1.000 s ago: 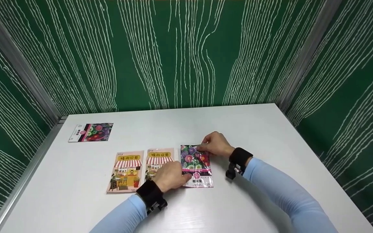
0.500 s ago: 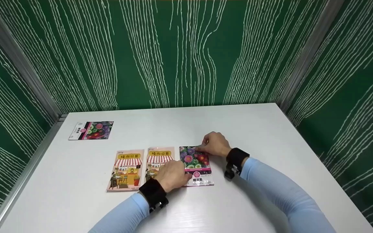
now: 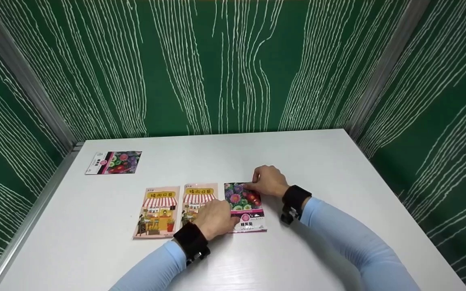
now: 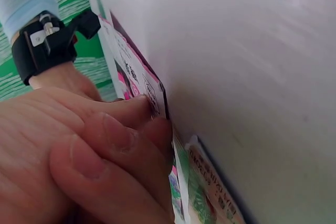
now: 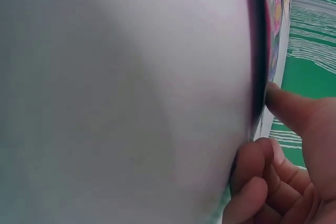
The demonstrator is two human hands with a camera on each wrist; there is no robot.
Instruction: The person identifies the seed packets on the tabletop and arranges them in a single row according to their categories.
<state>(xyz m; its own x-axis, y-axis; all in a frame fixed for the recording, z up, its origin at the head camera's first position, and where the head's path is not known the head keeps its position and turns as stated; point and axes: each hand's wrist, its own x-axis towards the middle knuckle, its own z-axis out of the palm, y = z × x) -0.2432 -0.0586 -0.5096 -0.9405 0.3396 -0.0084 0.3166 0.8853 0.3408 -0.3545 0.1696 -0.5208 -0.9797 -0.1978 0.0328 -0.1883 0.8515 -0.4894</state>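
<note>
A flower-pictured seed packet (image 3: 244, 202) lies face up on the white table in the head view. My left hand (image 3: 213, 218) grips its lower left edge, thumb on the white printed part and fingers curled beside it. At the top right corner my right hand (image 3: 268, 180) pinches the same packet; in the right wrist view its thumb (image 5: 289, 106) presses near the edge, with the other fingers curled below. Left of these lie two pink sunflower seed packets with a shopfront picture, the outer packet (image 3: 157, 213) in full view and the inner packet (image 3: 200, 193) partly under my left hand.
Another flower seed packet (image 3: 114, 162) lies turned sideways at the table's far left. Green walls (image 3: 233, 72) with white wavy lines stand behind and at both sides of the white table (image 3: 306, 153).
Over the last second the flower packet has shifted very slightly under both hands, its top edge a little lower. In the last half second hardly anything moves. The other packets stay put.
</note>
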